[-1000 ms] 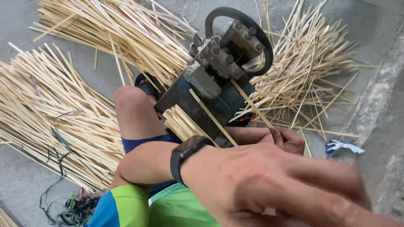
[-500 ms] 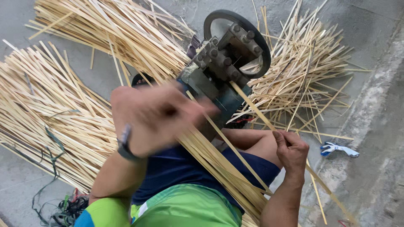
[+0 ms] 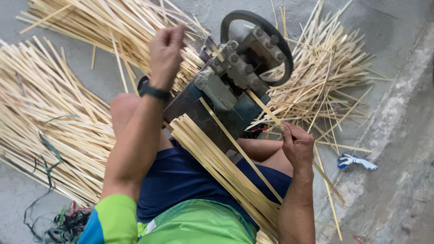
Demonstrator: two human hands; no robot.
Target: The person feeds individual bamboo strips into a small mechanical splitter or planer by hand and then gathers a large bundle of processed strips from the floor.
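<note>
I sit on the floor with a small dark machine (image 3: 226,97) between my knees; it has a round black wheel (image 3: 284,54). My right hand (image 3: 297,145) grips a thin bamboo strip (image 3: 264,108) that slants up into the machine's rollers and sticks out behind the hand. My left hand (image 3: 166,49), with a black watch on the wrist, is raised over the pile behind the machine. Its fingers are curled; I cannot tell if they pinch a strip. A bundle of bamboo strips (image 3: 212,160) lies across my lap against the machine.
Bamboo strips lie heaped on the concrete floor: a big pile at left (image 3: 40,113), another at the top (image 3: 99,20), and a looser one right of the machine (image 3: 330,77). A blue-and-white glove (image 3: 357,161) lies at right. Tangled cords (image 3: 61,223) sit at the bottom left.
My left hand has swung from close in front of the camera up and away to the pile behind the machine. My right hand keeps hold of the strip at the machine.
</note>
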